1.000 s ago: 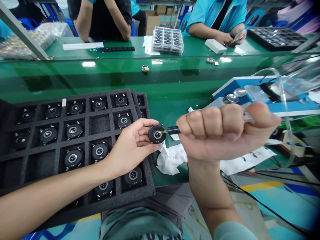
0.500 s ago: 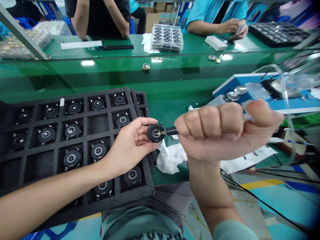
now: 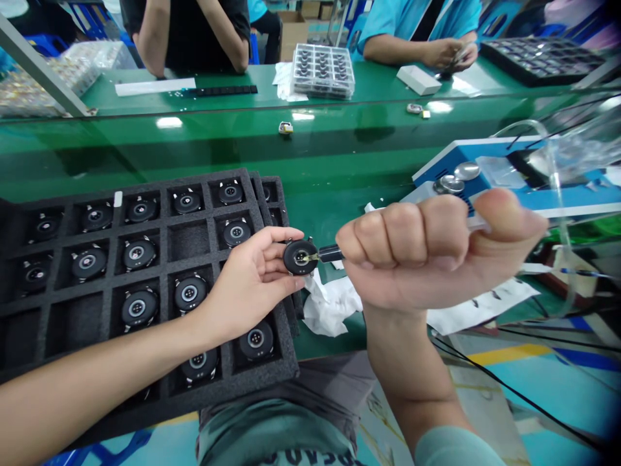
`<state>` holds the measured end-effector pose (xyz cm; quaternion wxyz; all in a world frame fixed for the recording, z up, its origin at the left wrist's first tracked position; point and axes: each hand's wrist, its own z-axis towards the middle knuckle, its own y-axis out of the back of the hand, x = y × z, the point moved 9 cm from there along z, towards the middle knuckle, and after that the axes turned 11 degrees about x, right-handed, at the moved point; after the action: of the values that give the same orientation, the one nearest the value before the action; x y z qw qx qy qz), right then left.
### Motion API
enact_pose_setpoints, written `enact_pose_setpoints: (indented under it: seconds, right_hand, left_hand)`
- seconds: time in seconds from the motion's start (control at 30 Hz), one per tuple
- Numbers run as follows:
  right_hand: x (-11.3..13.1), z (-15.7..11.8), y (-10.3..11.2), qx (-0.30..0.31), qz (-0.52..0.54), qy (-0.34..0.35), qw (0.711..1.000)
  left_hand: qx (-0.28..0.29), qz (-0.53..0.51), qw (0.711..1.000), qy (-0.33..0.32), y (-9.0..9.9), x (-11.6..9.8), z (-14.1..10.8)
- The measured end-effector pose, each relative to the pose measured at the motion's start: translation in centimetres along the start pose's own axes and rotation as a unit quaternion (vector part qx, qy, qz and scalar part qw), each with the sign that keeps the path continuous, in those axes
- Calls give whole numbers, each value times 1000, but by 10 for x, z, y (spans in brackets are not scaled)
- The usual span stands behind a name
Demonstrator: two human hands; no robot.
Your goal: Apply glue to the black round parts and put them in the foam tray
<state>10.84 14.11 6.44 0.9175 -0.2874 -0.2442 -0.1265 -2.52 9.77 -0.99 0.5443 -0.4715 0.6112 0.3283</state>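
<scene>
Left fingers [image 3: 277, 248] hold watch body [image 3: 293, 257] edge; right hand [image 3: 412, 259] grips tool [image 3: 330, 254].

**Operator's garments, as worn**
We observe a pale teal sleeve [image 3: 453, 450] on the right forearm, a matching teal shirt [image 3: 272, 433] with dark lettering along its visible edge, and grey lap fabric [image 3: 330, 382]. The left hand [image 3: 247, 285] and right hand [image 3: 417, 255] are bare.

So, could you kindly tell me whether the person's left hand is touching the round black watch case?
Touching. The head view shows the left hand gripping the round black watch case by its rim, with no gap between them.
</scene>
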Motion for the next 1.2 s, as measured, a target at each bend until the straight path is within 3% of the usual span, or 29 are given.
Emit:
enact_pose_setpoints:
  seconds: [0.17,0.3,0.47,0.73,0.97,1.2]
  right_hand:
    - [-1,-2,-1,-4,7,-29,1000]
    - [3,2,-6,42,6,0,999]
    - [3,5,-7,53,2,11,999]
    - [4,2,-6,81,7,-12,997]
    - [2,-8,-3,-36,11,-77,996]
    - [-1,-5,-1,-38,0,-80,996]
  left_hand:
    - [-3,1,1000,0,0,0,0]
    - [-4,2,1000,0,0,0,0]
    - [-6,0,1000,0,1,0,0]
    - [-10,0,1000,2,2,1,0]
    - [-12,-5,1000,10,2,2,0]
    - [-7,-3,1000,3,0,0,0]
